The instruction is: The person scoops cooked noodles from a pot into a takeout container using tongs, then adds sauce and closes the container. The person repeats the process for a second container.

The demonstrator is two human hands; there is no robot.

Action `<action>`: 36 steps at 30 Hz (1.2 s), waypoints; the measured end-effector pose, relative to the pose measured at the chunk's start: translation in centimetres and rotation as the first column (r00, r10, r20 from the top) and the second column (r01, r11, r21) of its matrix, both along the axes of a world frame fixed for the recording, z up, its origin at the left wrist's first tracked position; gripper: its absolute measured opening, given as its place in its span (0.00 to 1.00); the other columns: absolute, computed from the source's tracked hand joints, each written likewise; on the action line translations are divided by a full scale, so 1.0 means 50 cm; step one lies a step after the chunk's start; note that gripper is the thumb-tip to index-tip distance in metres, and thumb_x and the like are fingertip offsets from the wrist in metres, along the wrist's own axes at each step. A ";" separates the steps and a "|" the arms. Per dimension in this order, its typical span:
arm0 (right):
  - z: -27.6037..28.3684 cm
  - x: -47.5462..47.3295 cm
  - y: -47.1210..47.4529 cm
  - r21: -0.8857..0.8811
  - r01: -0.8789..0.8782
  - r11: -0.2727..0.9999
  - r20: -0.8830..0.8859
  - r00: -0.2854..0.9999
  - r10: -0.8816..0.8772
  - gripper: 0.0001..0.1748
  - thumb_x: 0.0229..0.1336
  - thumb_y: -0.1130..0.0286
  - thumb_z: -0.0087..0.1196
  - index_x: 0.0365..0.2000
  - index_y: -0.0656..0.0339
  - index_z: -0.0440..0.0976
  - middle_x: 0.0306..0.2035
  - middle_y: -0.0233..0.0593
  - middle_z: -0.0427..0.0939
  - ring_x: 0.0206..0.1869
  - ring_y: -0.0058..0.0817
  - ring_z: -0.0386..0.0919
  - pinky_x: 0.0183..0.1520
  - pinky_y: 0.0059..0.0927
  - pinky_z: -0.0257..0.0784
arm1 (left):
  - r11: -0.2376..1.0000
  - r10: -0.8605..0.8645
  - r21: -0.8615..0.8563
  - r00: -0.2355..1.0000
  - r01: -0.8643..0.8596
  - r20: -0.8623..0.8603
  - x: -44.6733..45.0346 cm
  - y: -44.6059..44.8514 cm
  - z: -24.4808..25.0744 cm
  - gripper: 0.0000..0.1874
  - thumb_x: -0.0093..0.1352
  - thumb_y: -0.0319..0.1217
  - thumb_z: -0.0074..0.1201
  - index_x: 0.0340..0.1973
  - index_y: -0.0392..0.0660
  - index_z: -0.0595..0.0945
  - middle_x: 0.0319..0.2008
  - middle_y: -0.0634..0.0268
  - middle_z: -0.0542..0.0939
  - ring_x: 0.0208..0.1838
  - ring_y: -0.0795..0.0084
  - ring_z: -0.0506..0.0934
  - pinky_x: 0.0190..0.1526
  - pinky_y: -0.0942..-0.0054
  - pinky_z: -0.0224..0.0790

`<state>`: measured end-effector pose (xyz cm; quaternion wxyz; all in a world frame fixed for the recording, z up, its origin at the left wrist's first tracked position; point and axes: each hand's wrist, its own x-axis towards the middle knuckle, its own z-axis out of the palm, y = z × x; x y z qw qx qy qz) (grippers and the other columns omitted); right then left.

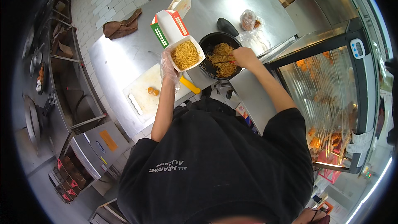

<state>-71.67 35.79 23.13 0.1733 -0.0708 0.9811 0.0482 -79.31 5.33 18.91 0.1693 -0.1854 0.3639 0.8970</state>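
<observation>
My left hand (168,63), in a clear plastic glove, holds a paper takeaway box (174,26) with its lid flap up. Cooked noodles (186,55) fill the box. My bare right hand (245,57) grips a pair of chopsticks (228,61), whose tips are among more noodles (222,49) in a black pan (206,40). The pan stands just right of the box, its black handle (226,26) pointing away from me. Below my left hand lies a white cutting board (146,82) with small round brown pieces of food (153,91) on it.
A yellow handle (190,84) and a white-handled tool (135,103) lie at the board. A brown cloth (122,25) rests at the steel table's (108,59) left edge. Plastic bags (250,21) sit beyond the pan. At right stands a glass-fronted food cabinet (320,90) with a timer (357,48).
</observation>
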 end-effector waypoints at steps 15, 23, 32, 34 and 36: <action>0.158 0.080 0.046 -0.617 0.229 0.753 0.161 0.973 -0.164 0.18 0.61 0.70 0.58 0.52 0.59 0.81 0.32 0.47 0.84 0.33 0.37 0.81 0.41 0.38 0.76 | 0.999 0.044 0.022 0.997 -0.046 0.071 0.014 -0.020 -0.001 0.21 0.74 0.45 0.51 0.54 0.44 0.75 0.49 0.58 0.82 0.48 0.60 0.83 0.48 0.59 0.83; 0.343 0.151 0.037 -0.804 0.371 0.465 0.160 0.887 -0.432 0.20 0.68 0.68 0.58 0.57 0.65 0.78 0.27 0.31 0.78 0.29 0.17 0.72 0.33 0.25 0.71 | 0.997 0.020 -0.070 0.999 -0.017 0.032 -0.014 0.003 0.003 0.20 0.73 0.42 0.49 0.53 0.41 0.77 0.47 0.59 0.83 0.47 0.63 0.84 0.49 0.66 0.81; 0.399 0.138 0.019 -0.859 0.159 0.487 -0.058 0.914 -0.401 0.23 0.65 0.63 0.62 0.58 0.60 0.78 0.31 0.32 0.83 0.29 0.18 0.74 0.33 0.27 0.71 | 0.977 -0.194 0.087 0.981 0.192 0.009 -0.036 0.165 0.023 0.19 0.74 0.40 0.50 0.53 0.39 0.77 0.48 0.56 0.83 0.48 0.62 0.83 0.53 0.64 0.81; 0.368 0.121 -0.005 -0.690 -0.043 0.723 -0.266 0.944 -0.198 0.26 0.60 0.60 0.65 0.58 0.55 0.78 0.39 0.43 0.87 0.36 0.35 0.83 0.43 0.37 0.76 | 0.975 -0.196 0.111 0.980 0.193 0.020 -0.029 0.179 0.038 0.20 0.76 0.42 0.48 0.56 0.41 0.75 0.51 0.55 0.82 0.50 0.61 0.83 0.54 0.62 0.81; 0.359 0.118 -0.015 -0.434 0.172 0.884 -0.081 0.970 -0.229 0.25 0.56 0.62 0.65 0.55 0.53 0.80 0.36 0.47 0.85 0.39 0.45 0.83 0.47 0.41 0.76 | 0.962 -0.255 0.109 0.967 0.250 0.029 -0.024 0.180 0.049 0.21 0.76 0.43 0.48 0.57 0.42 0.74 0.51 0.55 0.81 0.51 0.61 0.83 0.54 0.61 0.81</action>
